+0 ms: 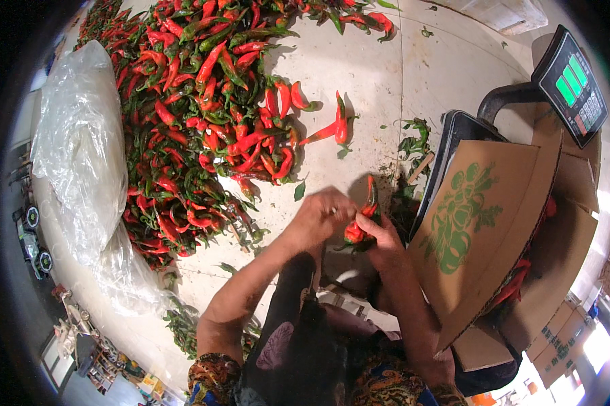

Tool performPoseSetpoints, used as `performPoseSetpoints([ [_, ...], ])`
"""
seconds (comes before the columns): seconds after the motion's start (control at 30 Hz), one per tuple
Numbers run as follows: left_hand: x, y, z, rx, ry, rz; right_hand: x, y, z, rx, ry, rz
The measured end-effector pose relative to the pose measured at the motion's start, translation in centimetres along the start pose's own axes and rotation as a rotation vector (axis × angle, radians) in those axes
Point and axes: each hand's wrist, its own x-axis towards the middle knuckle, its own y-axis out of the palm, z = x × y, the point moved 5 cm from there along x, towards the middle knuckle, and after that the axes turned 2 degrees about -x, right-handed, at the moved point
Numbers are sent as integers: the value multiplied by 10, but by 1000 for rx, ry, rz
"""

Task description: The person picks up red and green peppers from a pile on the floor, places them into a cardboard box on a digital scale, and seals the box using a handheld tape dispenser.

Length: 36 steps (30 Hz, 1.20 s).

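Far left: pepper pile [203,122]. Left hand [324,211] next, just left of the held pepper [368,207]; its fingers blurred, can't tell if together or apart. Pepper between hands, long axis pointing away from the body, leaning slightly right. Right hand [387,245] nearer, fingers clamped on pepper. Box [484,210] farther right.

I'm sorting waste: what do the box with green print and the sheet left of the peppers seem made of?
Box: cardboard, probably, matte; it looks brown, stiff and folded. Sheet: likely thin plastic film, glossy; translucent wrinkles catch highlights. Exact type unclear.
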Motion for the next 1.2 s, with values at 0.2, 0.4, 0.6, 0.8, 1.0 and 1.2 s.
performPoseSetpoints([
  [0.2,93,-46,24,452,85,-632,-4,-4,-17,71,37,-88],
  [0.4,124,-47,45,478,-77,-586,5,-7,-11,200,-17,-83],
  [0.6,69,-14,-12,298,-137,173,12,-10,1,33,-138,-122],
  [0.8,61,-34,2,365,-33,112,5,3,4,77,-54,-38],
  [1.0,135,-142,37,685,-363,-689,-1,-2,-9,79,40,-56],
  [1.2,145,-152,64,390,-428,-782,4,2,-18,94,95,-44],
])
